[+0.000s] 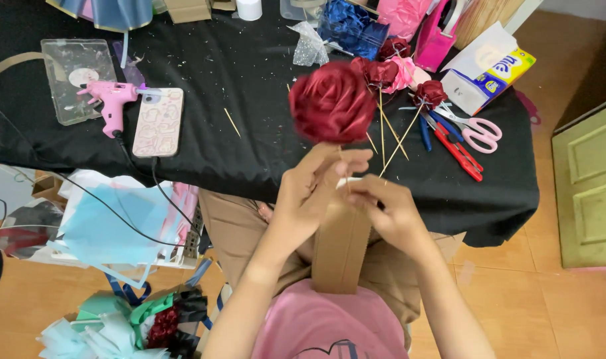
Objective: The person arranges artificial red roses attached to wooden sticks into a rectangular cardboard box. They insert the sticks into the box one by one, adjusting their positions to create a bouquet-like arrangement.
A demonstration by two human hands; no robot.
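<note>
Rising above the table [249,153] edge, a red rose [331,103] is being held by its stick in the closed left hand [309,193]; something white is being pinched by the right hand [382,206].

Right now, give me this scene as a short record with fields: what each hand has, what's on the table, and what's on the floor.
Left hand: grips the thin stick just under the large red fabric rose.
Right hand: pinches a small white piece against the stick, fingers closed.
Lap: a brown cardboard strip stands between the forearms.
Table, black cloth: pink glue gun, phone, smaller red roses on sticks, pink-handled scissors, tissue box.
Floor, left: light blue paper sheets, ribbon pile.
</note>
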